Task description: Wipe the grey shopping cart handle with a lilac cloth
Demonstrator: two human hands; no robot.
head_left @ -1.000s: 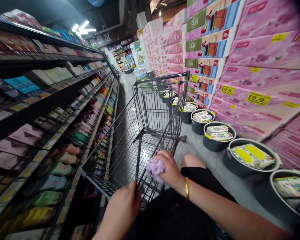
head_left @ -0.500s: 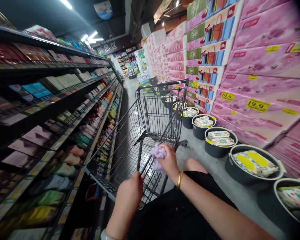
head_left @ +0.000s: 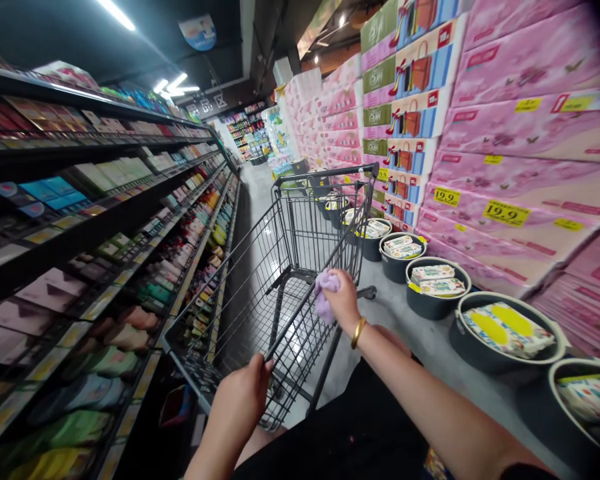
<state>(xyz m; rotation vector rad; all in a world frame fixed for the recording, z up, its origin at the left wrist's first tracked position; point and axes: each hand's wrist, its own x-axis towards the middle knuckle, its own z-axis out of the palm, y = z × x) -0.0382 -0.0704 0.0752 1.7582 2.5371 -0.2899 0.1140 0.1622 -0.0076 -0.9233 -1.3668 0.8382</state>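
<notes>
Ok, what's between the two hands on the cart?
Head view: only bare cart rail between the left hand and the purple cloth in the right hand.

ceiling strip lights (head_left: 173,85) bright | aisle dim at left | edges warped, blurred | floor glare

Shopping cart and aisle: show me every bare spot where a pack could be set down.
Free: inside the empty shopping cart, between its mesh sides; the grey floor strip between it and the tubs. Crowded: the left shelves, the filled tubs, the stacked pink cartons.
</notes>
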